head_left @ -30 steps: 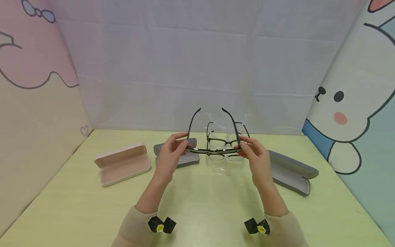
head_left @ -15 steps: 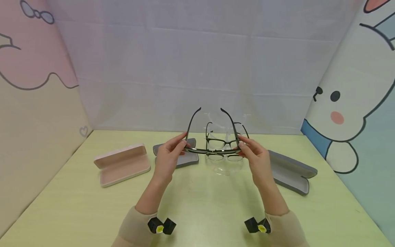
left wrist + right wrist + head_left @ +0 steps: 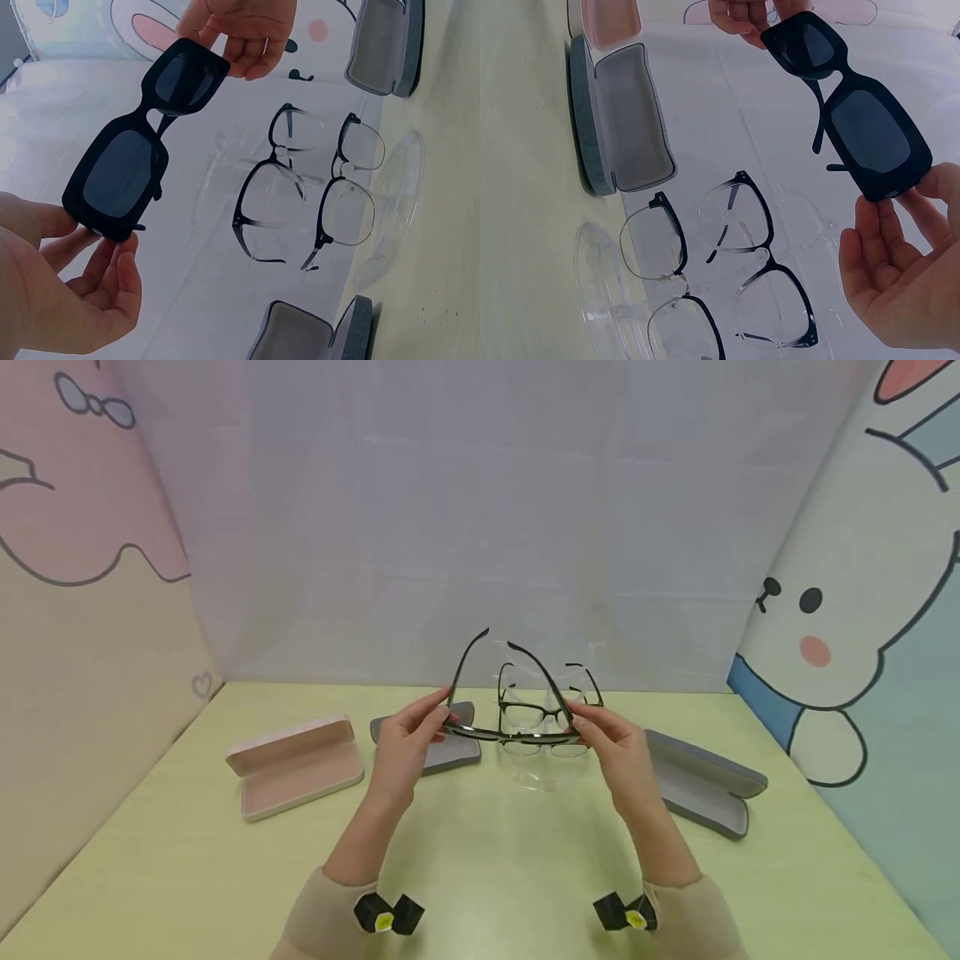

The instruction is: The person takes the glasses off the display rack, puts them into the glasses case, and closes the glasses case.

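A pair of black sunglasses [image 3: 510, 738] with thick frames and dark lenses [image 3: 122, 176] is held up above the table in both hands. My left hand [image 3: 401, 749] pinches its left end near the hinge. At the other end, the thumb and fingers of my right hand [image 3: 618, 750] grip the right hinge corner. Both temples point away from me, the right one angled inward. Behind the sunglasses, a clear display stand [image 3: 409, 191] bears black half-rim glasses [image 3: 673, 229] below and dark-to-clear framed glasses [image 3: 767, 214] above. The sunglasses partly cover these in the head view.
On the left lies an open pink glasses case [image 3: 300, 777]. An open grey case [image 3: 453, 758] sits partly behind my left hand, and another open grey case [image 3: 701, 789] is at the right. A pale curtain [image 3: 480, 527] closes the back of the yellow-green table [image 3: 480, 877].
The sunglasses' right temple has swung inward, its tip moving left. My right hand has shifted slightly left. My left hand keeps its grip on the other end.
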The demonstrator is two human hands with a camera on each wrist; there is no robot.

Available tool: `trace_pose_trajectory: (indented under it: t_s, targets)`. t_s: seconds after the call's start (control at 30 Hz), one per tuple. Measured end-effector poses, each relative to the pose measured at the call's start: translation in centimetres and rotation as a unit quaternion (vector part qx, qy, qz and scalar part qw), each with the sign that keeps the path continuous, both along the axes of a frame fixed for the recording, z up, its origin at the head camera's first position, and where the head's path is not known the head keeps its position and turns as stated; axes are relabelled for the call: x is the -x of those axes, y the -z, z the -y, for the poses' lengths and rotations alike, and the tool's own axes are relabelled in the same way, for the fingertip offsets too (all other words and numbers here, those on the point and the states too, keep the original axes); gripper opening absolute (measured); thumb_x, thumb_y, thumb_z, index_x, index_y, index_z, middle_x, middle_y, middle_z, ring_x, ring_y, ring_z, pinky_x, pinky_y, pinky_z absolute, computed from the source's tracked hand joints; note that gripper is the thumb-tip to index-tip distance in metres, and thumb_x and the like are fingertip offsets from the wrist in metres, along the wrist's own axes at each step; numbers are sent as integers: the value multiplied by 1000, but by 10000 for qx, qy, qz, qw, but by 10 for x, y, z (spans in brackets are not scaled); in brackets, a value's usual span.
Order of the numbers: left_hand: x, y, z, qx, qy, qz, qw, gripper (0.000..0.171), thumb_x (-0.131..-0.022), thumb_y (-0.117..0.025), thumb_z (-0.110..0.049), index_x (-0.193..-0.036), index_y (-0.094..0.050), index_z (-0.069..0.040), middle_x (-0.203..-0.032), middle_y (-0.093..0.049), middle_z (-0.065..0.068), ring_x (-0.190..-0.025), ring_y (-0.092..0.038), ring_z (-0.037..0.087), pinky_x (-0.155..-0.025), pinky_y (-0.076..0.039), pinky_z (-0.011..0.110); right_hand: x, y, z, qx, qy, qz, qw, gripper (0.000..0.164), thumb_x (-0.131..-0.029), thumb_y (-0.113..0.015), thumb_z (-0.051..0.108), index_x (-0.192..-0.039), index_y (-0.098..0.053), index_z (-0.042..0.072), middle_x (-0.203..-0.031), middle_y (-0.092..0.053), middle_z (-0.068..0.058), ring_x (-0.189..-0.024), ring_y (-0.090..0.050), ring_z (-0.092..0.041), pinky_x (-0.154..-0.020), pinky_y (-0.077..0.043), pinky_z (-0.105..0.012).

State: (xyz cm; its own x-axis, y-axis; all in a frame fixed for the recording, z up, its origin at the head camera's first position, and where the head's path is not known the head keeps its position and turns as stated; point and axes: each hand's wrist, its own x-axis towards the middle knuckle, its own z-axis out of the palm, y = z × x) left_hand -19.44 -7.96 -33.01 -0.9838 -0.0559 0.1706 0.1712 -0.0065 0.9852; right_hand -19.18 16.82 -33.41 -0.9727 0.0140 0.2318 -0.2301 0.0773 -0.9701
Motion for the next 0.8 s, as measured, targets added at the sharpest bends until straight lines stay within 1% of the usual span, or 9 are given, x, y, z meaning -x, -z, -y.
trace_pose_trajectory:
  t_s: [0.2, 0.33, 0.43, 0.53, 0.67, 0.8]
  targets:
    - [0, 0, 1, 2, 26, 84, 10000, 29, -92, -54, -16, -120, -60, -17, -89, -66, 2, -81, -58, 14, -78, -49, 30, -2, 0, 1, -210, -112, 71, 9997, 33, -91, -54, 13, -118, -57, -6, -100, -60, 17, -87, -54, -8, -79, -47, -22]
    - [1, -1, 1, -12, 13, 107, 9999, 29, -92, -54, -16, -119, -61, -18, -88, -66, 2, -81, -58, 17, -79, -49, 32, -2, -1, 0, -213, -221, 23, 9995, 33, -92, -53, 12, -118, -56, -9, -98, -60, 18, -90, -53, -7, -80, -46, -22]
    - [1, -2, -1, -10, 29, 96, 9999, 29, -92, -54, -15, -120, -60, -17, -87, -65, 3, -77, -58, 17, -79, -49, 34, -1, -1, -1, -145, -328, -14, 9994, 33, -92, -52, 13, -116, -57, -8, -99, -60, 16, -92, -53, -7, -81, -45, -21]
    - [1, -3, -2, 17, 96, 75, 9999, 30, -92, -53, -13, -121, -58, -16, -85, -63, 4, -74, -58, 14, -78, -50, 33, 0, -2, -3, -78, -414, 13, 9991, 31, -93, -52, 16, -115, -59, -5, -99, -60, 15, -94, -52, -7, -83, -44, -20]
    - [1, -3, -3, -3, 216, 81, 9997, 31, -92, -52, -11, -122, -57, -16, -86, -61, 8, -72, -60, 15, -76, -52, 31, 1, -2, -6, -27, -511, 27, 9987, 26, -93, -52, 18, -111, -64, 3, -99, -60, 14, -96, -51, -8, -85, -42, -23]
    - [-1, -4, -4, -77, 294, 138, 9994, 31, -91, -52, -11, -122, -57, -15, -88, -60, 13, -70, -62, 16, -76, -54, 33, 1, -1, -8, -90, -578, -3, 9983, 26, -93, -52, 21, -109, -65, 6, -99, -60, 13, -96, -50, -8, -83, -42, -23]
